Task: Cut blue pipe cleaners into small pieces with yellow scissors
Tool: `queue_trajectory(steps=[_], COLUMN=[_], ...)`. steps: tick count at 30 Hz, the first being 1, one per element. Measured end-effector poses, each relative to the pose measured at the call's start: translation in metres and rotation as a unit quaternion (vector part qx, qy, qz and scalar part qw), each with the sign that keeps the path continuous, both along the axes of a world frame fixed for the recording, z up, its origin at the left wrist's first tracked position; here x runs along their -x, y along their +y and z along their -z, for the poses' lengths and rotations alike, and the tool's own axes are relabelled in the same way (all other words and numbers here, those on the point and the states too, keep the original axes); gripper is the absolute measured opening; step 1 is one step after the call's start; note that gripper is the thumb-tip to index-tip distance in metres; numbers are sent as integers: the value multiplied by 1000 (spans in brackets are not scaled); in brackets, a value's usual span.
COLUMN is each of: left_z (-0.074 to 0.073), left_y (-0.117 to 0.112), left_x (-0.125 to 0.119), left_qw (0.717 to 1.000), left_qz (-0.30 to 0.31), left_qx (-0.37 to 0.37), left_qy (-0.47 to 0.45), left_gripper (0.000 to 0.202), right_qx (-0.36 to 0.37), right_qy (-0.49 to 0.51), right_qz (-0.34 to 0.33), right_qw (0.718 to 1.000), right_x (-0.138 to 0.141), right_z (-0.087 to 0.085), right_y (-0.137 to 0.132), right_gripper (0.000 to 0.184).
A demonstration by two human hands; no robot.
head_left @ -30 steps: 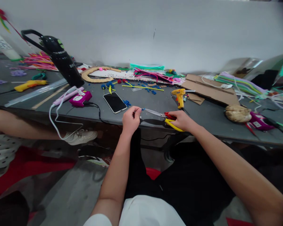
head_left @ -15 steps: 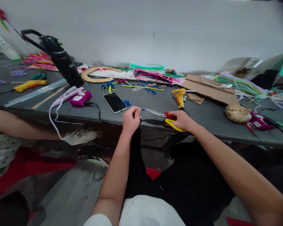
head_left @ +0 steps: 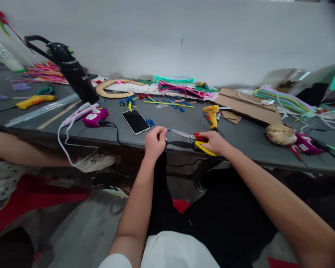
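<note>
My right hand (head_left: 214, 143) grips the red and yellow handles of a pair of scissors (head_left: 184, 134) at the table's front edge. The blades point left toward my left hand (head_left: 154, 142). That hand is closed in a pinch on something small that I cannot make out, right at the blade tips. A black phone (head_left: 136, 121) lies just left of my left hand on the grey table (head_left: 240, 137). A yellow glue gun (head_left: 212, 113) stands behind the scissors.
A black bottle (head_left: 72, 72), a pink box with a white cable (head_left: 94, 116), a cardboard ring (head_left: 111, 89), pipe cleaners (head_left: 178, 87), cardboard sheets (head_left: 248, 106) and blue scraps crowd the table. Another person's arm (head_left: 25, 150) reaches in at the left.
</note>
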State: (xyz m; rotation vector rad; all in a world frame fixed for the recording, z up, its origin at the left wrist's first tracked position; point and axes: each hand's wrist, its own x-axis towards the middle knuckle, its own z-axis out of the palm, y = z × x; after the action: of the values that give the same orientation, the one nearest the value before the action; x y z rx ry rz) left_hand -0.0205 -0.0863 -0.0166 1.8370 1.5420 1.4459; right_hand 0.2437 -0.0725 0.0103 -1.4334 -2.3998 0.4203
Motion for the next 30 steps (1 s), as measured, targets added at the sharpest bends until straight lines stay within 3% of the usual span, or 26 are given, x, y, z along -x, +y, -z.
queue_trajectory(steps=[11, 30], left_z=[1, -2], left_y=[1, -3], left_x=[0, 2], left_qw=[1000, 1000], left_qz=[0, 9], left_qx=[0, 23], left_qy=[-9, 2], left_gripper=[25, 32], right_qx=[9, 11], right_qy=[53, 30], right_qz=[27, 14], right_qw=[998, 999], right_x=[-2, 0], right_z=[3, 0], right_y=[-2, -3], right_gripper=[32, 29])
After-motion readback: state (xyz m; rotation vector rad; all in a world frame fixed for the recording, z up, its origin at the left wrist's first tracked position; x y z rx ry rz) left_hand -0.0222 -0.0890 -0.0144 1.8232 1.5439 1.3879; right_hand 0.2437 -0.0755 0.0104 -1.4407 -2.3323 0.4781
